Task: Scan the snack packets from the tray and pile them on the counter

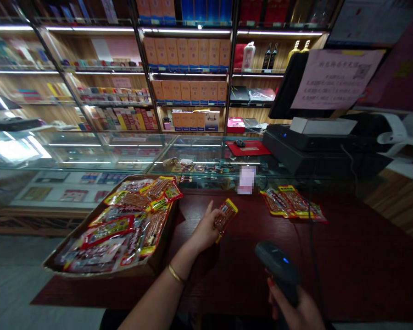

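My left hand (206, 227) grips a snack packet (227, 215) over the middle of the dark red table. The packet is clear with yellow ends and brown sticks inside, held at a tilt. In my right hand (292, 302), at the lower right, is a black barcode scanner (277, 263) with a small blue light lit on top. Its head points forward and left, toward the packet's side of the table. To the left, an open cardboard box (151, 268) holds several similar packets (124, 220). A few more packets (292, 201) lie together on the table at the right.
Beyond the dark red table (234, 270) stands a glass display counter (124, 151). A monitor (289, 87) and a black cash drawer (323, 156) are at the right. A mouse (240, 143) rests on a red mat (258, 147). A cable (315, 256) crosses the table.
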A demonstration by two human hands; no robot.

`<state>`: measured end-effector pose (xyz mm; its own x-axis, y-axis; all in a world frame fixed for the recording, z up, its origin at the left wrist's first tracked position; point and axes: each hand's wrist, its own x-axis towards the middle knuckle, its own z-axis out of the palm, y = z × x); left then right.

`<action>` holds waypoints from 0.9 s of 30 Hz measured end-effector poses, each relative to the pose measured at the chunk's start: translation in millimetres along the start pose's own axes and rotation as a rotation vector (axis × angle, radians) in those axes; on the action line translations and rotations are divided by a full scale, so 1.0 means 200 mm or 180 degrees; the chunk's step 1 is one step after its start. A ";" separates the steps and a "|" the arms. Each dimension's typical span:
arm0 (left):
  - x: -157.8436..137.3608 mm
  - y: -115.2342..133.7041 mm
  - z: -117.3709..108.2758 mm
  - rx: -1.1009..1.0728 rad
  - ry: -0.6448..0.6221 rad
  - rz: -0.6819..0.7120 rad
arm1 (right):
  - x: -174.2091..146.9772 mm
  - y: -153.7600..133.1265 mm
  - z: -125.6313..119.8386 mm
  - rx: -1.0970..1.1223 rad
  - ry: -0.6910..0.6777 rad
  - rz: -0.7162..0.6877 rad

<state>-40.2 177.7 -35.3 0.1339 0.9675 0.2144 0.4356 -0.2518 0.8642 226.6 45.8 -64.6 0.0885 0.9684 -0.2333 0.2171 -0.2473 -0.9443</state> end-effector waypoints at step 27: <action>0.03 -0.03 0.01 -0.0300 -0.0254 0.0056 | 0.09 -0.06 0.00 0.1807 0.0343 -0.0104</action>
<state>-40.1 184.6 -40.8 0.2129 0.9571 0.1963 0.3473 -0.2620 0.9004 225.9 66.9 -57.7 0.1955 0.9591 -0.2050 -0.3316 -0.1321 -0.9341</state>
